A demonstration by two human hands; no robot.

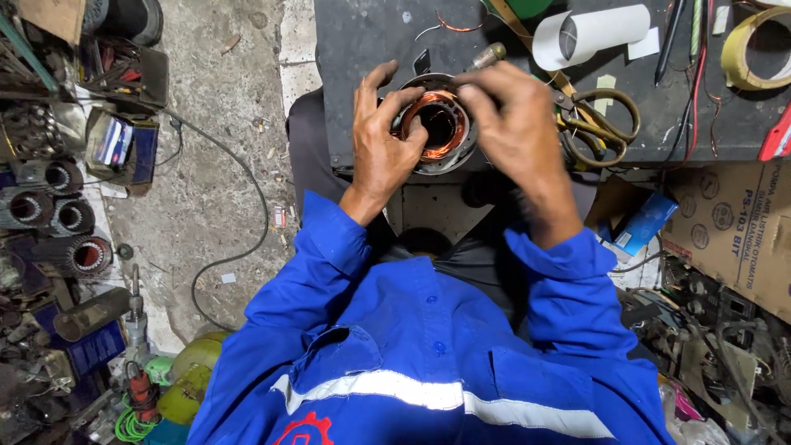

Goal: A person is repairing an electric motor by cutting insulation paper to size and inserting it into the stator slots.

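Observation:
A round metal motor stator (449, 152) with copper wire windings (432, 107) lies at the near edge of a dark workbench (362, 41). My left hand (383, 140) grips its left rim, fingers curled over the top onto the copper coil. My right hand (515, 124) covers its right side, fingertips pinched at the top of the winding. Whether a tool or wire is between those fingertips is hidden. Both arms wear blue sleeves.
Scissors with worn handles (597, 124) lie just right of my right hand. A white paper roll (589, 33), a tape roll (754, 49) and pens sit at the bench's back. Several other stators (78, 251) stand on the floor at left. A cardboard box (733, 231) is at right.

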